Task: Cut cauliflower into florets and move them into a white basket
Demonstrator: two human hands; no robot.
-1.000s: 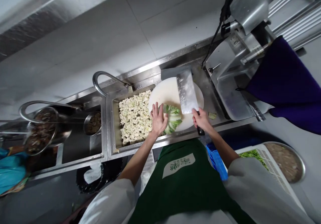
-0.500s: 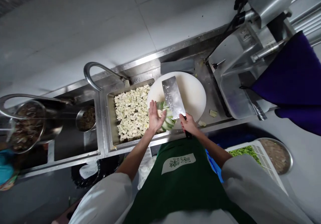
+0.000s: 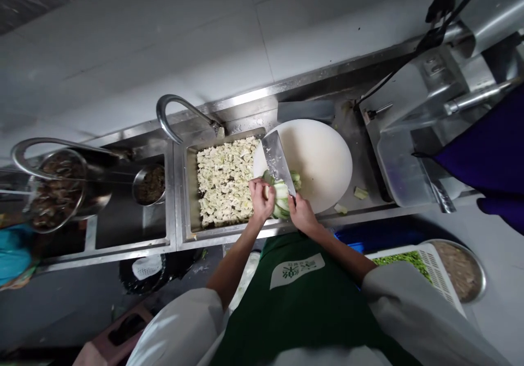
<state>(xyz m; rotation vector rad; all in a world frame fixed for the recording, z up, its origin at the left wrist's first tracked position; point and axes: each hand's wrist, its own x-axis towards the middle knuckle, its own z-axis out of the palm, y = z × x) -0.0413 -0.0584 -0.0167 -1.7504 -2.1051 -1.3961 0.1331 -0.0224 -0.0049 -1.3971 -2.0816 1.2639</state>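
Note:
My right hand (image 3: pixel 302 213) is wrapped round the handle of a wide cleaver (image 3: pixel 277 157), whose blade lies across a bunch of green and white vegetable (image 3: pixel 281 198). Fingers curled, my left hand (image 3: pixel 262 196) grips the left end of that bunch at the near edge of the round white cutting board (image 3: pixel 321 155). Small bits cling to the blade. Left of the board, chopped pale pieces (image 3: pixel 225 180) fill a steel basin.
Two curved faucets (image 3: pixel 164 116) rise behind the sinks. A bowl (image 3: pixel 149 184) and a pot (image 3: pixel 57 188) of dark food sit at the left. Clear tub (image 3: pixel 405 164) and machine parts stand right; a white basket (image 3: pixel 440 270) of chopped greens sits lower right.
My left hand has gone from spread fingers to a curled grip on the vegetable. The cleaver has moved onto the bunch. The whole view has shifted, with things appearing farther right.

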